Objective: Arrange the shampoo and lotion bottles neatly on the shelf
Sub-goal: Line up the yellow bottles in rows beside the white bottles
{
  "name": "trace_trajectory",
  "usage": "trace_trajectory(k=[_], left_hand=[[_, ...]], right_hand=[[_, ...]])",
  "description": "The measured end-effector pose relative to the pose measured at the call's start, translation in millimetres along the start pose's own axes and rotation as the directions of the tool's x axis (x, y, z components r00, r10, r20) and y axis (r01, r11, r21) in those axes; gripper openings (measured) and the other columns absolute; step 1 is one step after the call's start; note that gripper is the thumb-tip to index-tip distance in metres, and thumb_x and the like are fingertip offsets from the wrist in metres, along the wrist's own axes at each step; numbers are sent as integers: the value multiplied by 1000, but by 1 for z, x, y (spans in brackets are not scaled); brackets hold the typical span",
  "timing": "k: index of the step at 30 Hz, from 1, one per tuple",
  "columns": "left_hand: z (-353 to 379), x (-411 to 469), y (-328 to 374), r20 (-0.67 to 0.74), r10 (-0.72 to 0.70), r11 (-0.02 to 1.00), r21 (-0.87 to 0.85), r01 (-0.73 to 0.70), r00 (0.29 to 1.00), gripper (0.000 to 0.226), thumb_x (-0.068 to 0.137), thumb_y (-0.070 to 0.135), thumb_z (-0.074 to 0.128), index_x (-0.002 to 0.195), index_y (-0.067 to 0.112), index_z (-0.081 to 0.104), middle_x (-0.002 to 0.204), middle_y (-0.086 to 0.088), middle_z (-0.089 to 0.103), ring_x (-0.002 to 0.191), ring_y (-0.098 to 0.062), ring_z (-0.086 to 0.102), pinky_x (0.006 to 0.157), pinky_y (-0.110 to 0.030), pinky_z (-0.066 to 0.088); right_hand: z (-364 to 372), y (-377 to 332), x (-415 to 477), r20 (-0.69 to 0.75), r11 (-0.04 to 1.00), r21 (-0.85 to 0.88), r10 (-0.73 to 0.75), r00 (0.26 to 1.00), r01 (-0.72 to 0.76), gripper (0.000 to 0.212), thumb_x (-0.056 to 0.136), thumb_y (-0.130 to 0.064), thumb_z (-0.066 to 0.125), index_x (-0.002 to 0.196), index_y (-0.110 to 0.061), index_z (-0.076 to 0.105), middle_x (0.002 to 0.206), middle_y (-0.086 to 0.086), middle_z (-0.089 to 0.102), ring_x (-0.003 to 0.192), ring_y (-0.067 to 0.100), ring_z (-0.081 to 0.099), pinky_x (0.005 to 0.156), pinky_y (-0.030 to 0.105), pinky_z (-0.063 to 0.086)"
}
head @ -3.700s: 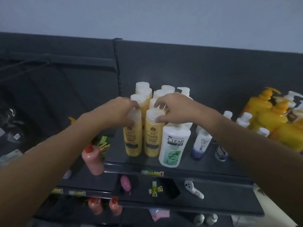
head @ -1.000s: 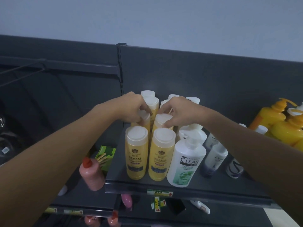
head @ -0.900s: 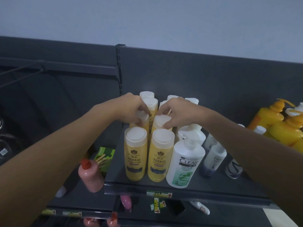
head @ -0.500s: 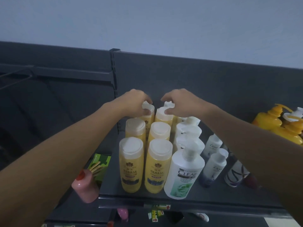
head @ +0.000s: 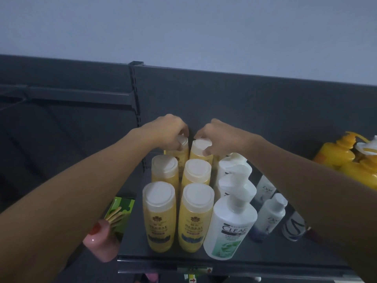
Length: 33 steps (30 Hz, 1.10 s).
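Note:
Yellow HERBAL bottles with white caps stand in two rows on the dark shelf; the front pair is a left bottle and a right bottle. My left hand grips the cap of the back-left yellow bottle. My right hand grips the cap of the back-right yellow bottle. White CLEAR pump bottles line up to their right, front to back.
Small white Dove bottles and a clear bottle stand right of the pump bottles. Large orange pump bottles sit at the far right. A pink bottle and a green box are lower left. The shelf back panel rises just behind my hands.
Both hands have moved back from the second-row yellow bottles to the rear pair by the back panel. The view has shifted closer and higher over the shelf.

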<state>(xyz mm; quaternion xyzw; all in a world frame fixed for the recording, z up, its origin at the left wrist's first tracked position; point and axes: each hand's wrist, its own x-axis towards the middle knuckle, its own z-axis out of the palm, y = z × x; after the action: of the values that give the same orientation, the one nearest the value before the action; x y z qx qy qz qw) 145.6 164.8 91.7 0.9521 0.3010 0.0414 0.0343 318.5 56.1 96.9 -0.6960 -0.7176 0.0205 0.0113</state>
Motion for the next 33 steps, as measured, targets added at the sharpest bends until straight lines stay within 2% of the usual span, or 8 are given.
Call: trace_trajectory(k=[5,11,15,18,21,25,29,33], left_hand=[[-2,-8,-3,17,6,1000,10,-7,1000,49,81,35,77,128,28,64,120,1,64,106,-23,61,83,-39,57],[-3,-21,-11,15,-16,1000,6,16,1000,51,79,37,76,129,31,65,119,3,66,104,-22,62,81,-38,57],[-4,-28,-13,15,-23,1000,-21,23,1000,48,80,34,76,128,30,67,118,3,66,99,-21,63,73,-32,53],[-5,-31,-12,1,-18,999,-32,18,1000,48,81,33,76,128,31,68,121,3,68,100,-20,63,77,-32,55],[-5,-32,-12,3,-23,999,-39,23,1000,48,82,35,77,129,30,68,122,3,68,99,-19,63,79,-31,54],[-8,-32,-13,19,-18,999,-49,19,1000,49,84,35,78,131,30,67,121,2,66,94,-18,58,76,-30,49],[-12,-26,-15,69,-17,998,-56,21,997,48,83,39,80,129,32,68,111,6,63,93,-18,59,77,-30,50],[-19,-16,-19,-2,-51,991,-125,51,999,40,87,46,73,124,30,71,110,7,67,95,-15,62,82,-33,54]], right_hand=[[0,-6,-1,-32,1000,25,5,999,-4,51,83,-35,79,131,-19,69,121,-2,71,108,21,65,77,27,44],[-4,-13,-7,-19,996,84,-4,1000,6,50,84,-28,82,130,-17,70,121,-2,72,104,19,65,77,25,45],[-6,-18,-11,2,994,103,-32,999,31,50,85,-24,80,133,-18,68,123,-4,71,95,11,59,67,16,41],[-7,-20,-12,8,993,113,-46,999,45,49,85,-21,79,133,-20,68,123,-4,71,96,11,58,71,19,42],[-7,-21,-13,6,990,131,-54,999,53,49,85,-20,79,133,-20,68,122,-5,71,97,10,60,70,15,42],[-7,-21,-12,10,989,142,-49,999,47,49,86,-21,79,133,-18,68,122,-3,72,105,14,65,78,19,46],[-14,-15,-7,47,980,195,-36,998,26,55,86,-30,81,138,-23,64,125,-7,71,105,11,66,77,17,48],[-29,7,1,-60,984,180,19,998,-8,47,92,-28,74,138,-25,63,132,-6,68,113,11,64,89,23,50]])
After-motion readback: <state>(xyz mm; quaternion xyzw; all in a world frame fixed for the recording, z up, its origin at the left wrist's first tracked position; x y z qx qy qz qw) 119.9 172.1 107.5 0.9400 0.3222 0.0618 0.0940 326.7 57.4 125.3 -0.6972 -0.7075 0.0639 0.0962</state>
